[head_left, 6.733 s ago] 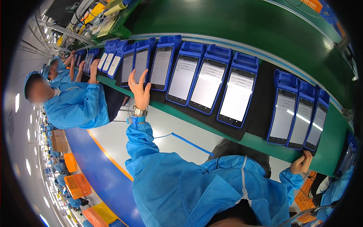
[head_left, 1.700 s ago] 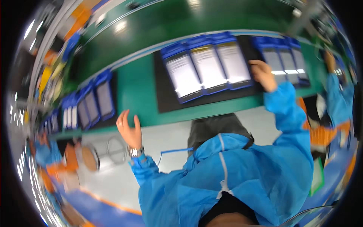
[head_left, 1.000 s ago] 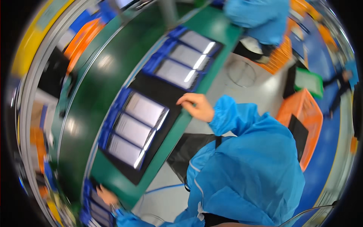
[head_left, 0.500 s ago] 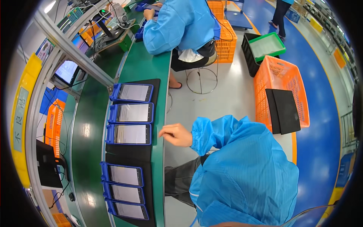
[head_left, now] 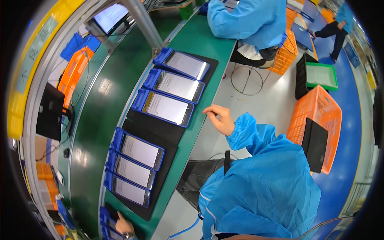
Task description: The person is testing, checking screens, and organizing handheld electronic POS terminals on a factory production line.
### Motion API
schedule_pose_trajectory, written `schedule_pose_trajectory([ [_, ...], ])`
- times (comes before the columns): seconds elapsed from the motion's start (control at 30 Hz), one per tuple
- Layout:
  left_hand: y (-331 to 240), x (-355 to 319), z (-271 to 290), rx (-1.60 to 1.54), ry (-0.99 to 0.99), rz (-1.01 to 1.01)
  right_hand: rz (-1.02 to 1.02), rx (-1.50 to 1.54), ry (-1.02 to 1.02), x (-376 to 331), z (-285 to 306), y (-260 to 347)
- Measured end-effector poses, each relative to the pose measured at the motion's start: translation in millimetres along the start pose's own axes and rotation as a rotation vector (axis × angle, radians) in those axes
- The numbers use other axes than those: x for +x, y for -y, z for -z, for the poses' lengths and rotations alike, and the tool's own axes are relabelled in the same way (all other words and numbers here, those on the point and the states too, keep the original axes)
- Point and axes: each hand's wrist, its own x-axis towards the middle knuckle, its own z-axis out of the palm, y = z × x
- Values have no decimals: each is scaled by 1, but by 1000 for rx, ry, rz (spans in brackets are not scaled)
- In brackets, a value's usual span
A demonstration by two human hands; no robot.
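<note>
Blue-cased handheld devices with lit screens lie in rows on black mats on a green conveyor belt. One mat carries three devices, the nearest just left of my right hand. That hand hovers over the belt's edge with its fingers loosely curled and apart, holding nothing. A second mat holds three more devices. My left hand, with a watch on its wrist, rests on that mat's lower end beside further blue devices; nothing shows in it. I wear a blue coat.
A co-worker in a blue coat sits at the belt's far end above a round stool. An orange crate with a black box, a green tray and another orange crate stand around. A monitor hangs above.
The view has swung round along the belt. My right hand stays at the belt's edge with its fingers more curled. My left hand has dropped from raised to the mat.
</note>
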Motion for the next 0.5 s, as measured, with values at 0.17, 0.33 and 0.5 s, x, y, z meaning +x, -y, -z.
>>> schedule_pose_trajectory([
  [0.17,-60,35,65,37,28,20,102,-1,-82,5,-3,-11],
  [0.33,-61,29,88,-8,237,12,29,-41,-169,3,16,-36],
  [0.5,-29,46,-10,649,-1325,-327,33,-19,-198,9,23,-35],
])
